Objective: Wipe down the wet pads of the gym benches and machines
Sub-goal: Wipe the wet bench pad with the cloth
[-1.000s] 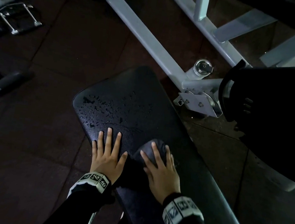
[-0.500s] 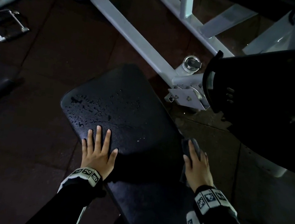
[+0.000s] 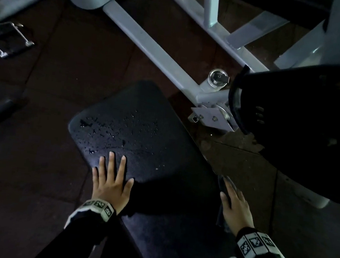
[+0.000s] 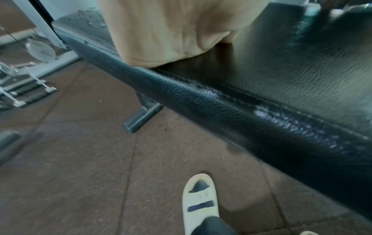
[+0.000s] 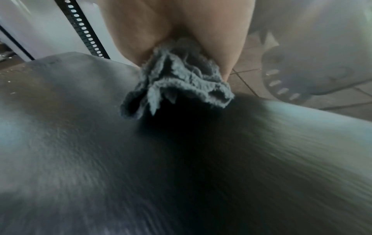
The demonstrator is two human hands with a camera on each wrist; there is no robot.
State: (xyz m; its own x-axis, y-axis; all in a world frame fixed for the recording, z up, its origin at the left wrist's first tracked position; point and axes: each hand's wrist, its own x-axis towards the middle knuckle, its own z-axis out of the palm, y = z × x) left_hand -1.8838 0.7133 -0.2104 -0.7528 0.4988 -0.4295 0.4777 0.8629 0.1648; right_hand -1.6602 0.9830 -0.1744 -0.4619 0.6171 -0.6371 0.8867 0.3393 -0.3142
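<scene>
A black bench pad (image 3: 141,146) runs away from me, with water droplets (image 3: 118,131) on its far left part. My left hand (image 3: 110,179) lies flat on the pad near its left edge, fingers straight and spread, just short of the droplets. At the pad's right edge my right hand (image 3: 234,204) presses a dark grey cloth (image 3: 222,183) with extended fingers. In the right wrist view the bunched cloth (image 5: 181,82) sticks out from under the palm onto the pad (image 5: 141,159). The left wrist view shows the heel of my left hand (image 4: 161,31) on the pad (image 4: 261,63).
A white machine frame (image 3: 153,44) with a metal knob (image 3: 218,77) crosses beyond the pad. A large black padded part (image 3: 302,133) looms at the right. A cable handle (image 3: 7,40) lies far left. My foot in a white slipper (image 4: 201,203) stands on brown floor tiles.
My right hand swept the cloth from the middle of the pad to its right edge and has stayed near there for the last half second. My left hand has stayed put.
</scene>
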